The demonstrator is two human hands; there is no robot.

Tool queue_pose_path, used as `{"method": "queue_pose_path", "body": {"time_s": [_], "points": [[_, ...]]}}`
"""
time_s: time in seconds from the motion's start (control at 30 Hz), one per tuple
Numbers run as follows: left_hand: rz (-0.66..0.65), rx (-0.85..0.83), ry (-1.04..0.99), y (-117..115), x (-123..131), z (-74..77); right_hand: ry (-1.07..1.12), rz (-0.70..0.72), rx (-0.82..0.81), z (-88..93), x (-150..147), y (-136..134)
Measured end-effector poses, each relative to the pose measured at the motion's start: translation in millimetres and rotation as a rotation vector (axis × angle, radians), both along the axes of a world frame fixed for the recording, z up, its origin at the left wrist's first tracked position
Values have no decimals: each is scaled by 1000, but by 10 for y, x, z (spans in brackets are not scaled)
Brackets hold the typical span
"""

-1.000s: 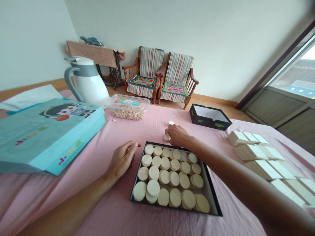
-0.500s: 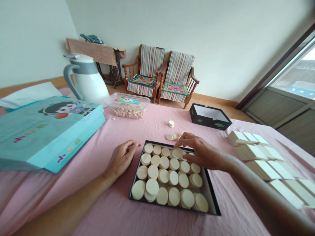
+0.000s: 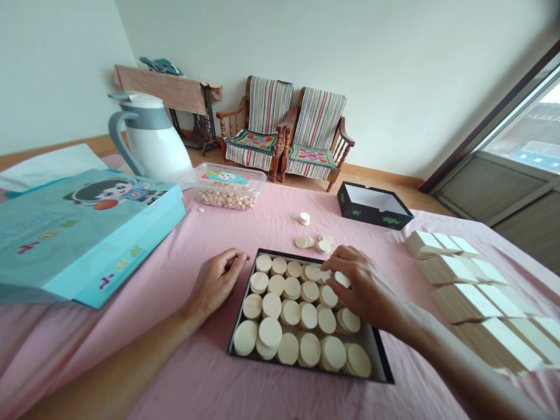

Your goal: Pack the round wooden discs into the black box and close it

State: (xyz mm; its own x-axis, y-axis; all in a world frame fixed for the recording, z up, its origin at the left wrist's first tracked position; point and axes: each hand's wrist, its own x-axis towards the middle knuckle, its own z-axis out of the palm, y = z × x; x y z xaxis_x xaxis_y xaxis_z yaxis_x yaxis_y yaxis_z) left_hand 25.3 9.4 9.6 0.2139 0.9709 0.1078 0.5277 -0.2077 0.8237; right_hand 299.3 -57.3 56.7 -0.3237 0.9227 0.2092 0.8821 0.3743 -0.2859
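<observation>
A shallow black box [image 3: 380, 356] in front of me holds rows of stacked round wooden discs [image 3: 308, 315]. My right hand [image 3: 356, 280] is over its back right part. Its thumb and bent fingers are around a wooden disc [image 3: 325, 276] in the back row, which they partly cover. To the left of the box, my left hand [image 3: 220, 278] rests on the cloth with fingers curled in and thumb against them, nothing visible in it. Just behind the box lie several loose discs [image 3: 324, 247], with a small disc stack [image 3: 304, 219] farther back.
Stacks of pale rectangular wooden pieces [image 3: 476, 291] stand at the right. An open black box [image 3: 374, 205] sits at the back right. At the left are a turquoise box [image 3: 100, 233], a white jug [image 3: 160, 143] and a clear tub [image 3: 227, 189] on the pink cloth [image 3: 192, 373].
My right hand has shifted slightly right, uncovering loose discs behind the box. The disc that was at its fingertips now sits in the back row. My left hand stays still.
</observation>
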Motion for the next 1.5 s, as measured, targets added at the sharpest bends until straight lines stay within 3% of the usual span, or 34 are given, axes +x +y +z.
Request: {"method": "queue_pose_path", "body": {"time_s": [0.17,0.53,0.77,1.1,1.2,1.37,1.5], "points": [[-5,-13,-8,8,2,4,-60,-62,13,-106,-38,3],[-25,-6,20,23,-23,-58,-24,-82,10,-139,-155,19],[-25,-19,-9,38,-34,-86,44,-133,39,-81,-93,-29],[-41,-16,4,52,-26,-97,-49,-150,7,-51,-64,-106],[-45,-15,5,56,-21,-103,10,-112,46,-26,-106,-83],[-47,-17,6,59,-30,-110,-42,83,30,30,-258,-71],[-47,-26,-3,54,-37,-115,-82,33,49,43,-326,-48]]}}
